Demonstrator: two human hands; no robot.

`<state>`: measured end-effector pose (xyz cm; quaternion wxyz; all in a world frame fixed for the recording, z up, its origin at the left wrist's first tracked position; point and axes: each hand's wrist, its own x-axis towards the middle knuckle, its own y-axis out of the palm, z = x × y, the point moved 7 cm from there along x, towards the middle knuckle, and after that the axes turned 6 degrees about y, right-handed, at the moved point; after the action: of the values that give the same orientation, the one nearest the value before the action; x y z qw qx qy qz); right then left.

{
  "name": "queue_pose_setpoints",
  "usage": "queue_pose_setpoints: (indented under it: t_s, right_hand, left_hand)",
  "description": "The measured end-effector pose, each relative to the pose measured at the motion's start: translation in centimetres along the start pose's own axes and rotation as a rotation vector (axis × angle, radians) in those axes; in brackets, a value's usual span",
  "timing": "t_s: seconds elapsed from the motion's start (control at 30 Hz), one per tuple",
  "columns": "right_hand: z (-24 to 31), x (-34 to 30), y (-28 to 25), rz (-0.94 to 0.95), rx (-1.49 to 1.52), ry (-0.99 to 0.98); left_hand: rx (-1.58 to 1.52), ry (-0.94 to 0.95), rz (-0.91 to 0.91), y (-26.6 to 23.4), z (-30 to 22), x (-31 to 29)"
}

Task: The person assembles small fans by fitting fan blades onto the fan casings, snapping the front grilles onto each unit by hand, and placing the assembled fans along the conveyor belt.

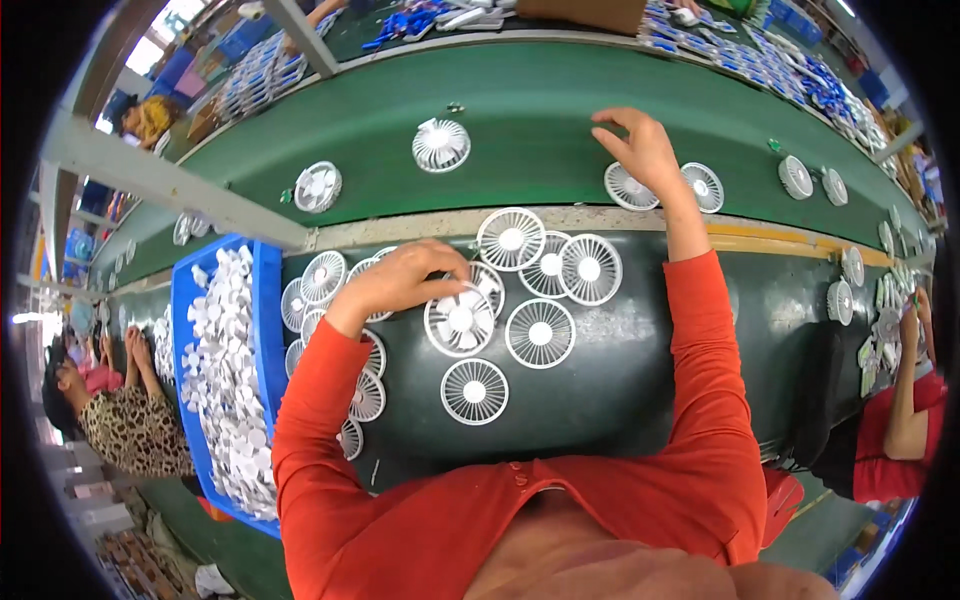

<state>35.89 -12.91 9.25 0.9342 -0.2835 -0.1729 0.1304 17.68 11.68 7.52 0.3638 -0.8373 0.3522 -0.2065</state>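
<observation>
My left hand (pixel 408 278) is over the dark work table, its thumb and fingers curled at the upper rim of a round white fan cover (pixel 460 320) with a white blade wheel inside. That cover partly hides another one behind it. My right hand (pixel 645 155) reaches over the green conveyor belt (pixel 540 100), its thumb and fingers apart and nothing between them. Just below it on the belt lies a white slotted fan cover (pixel 630 188), partly hidden by my wrist. Several slotted white covers (pixel 540 334) lie between my arms, and more sit under and beside my left forearm.
A blue bin (pixel 265 330) full of white fan blades (pixel 228 390) stands left of my left arm. A grey metal post (pixel 190 185) slants across the left side. More fan parts (pixel 441 146) lie along the belt. Other people work at both sides, one in red (pixel 900 440) at right.
</observation>
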Motion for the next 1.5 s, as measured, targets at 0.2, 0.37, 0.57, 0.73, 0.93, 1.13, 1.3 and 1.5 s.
queue_pose_setpoints:
  t_s: [0.2,0.37,0.57,0.73,0.93,1.13,1.3,1.5]
  right_hand:
    - [-8.8,-3.9,-6.9,-0.284,-0.74,0.242]
    - [-7.6,-4.8,-2.9,-0.03,-0.462,-0.122]
    - [-2.1,-6.8,0.3,0.363,-0.009,0.03]
    - [-2.4,-6.3,-3.7,0.098,0.097,0.222]
    - [-1.8,-8.5,-0.4,0.392,-0.241,-0.146]
    - [2.8,-9.7,6.5,0.436,-0.504,-0.256]
    - [4.9,-11.0,6.6,0.476,-0.316,-0.176]
    - [6.8,-12.5,8.3,0.481,-0.368,-0.378]
  left_hand:
    - [-0.013,-0.378,-0.172,-3.7,3.5,1.3]
    - [0.381,-0.371,-0.585,-8.0,10.0,4.6]
    - [0.477,-0.77,-0.472,-5.3,13.6,9.2]
    - [0.413,-0.719,-0.468,-4.6,12.7,8.7]
    - [-1.215,-0.307,-0.786,-1.8,10.9,6.6]
    - [-1.748,0.125,-1.025,-0.9,3.5,0.8]
    - [-1.907,0.287,-0.881,2.4,1.9,1.3]
    - [-1.768,0.392,-0.82,1.2,-1.2,1.3]
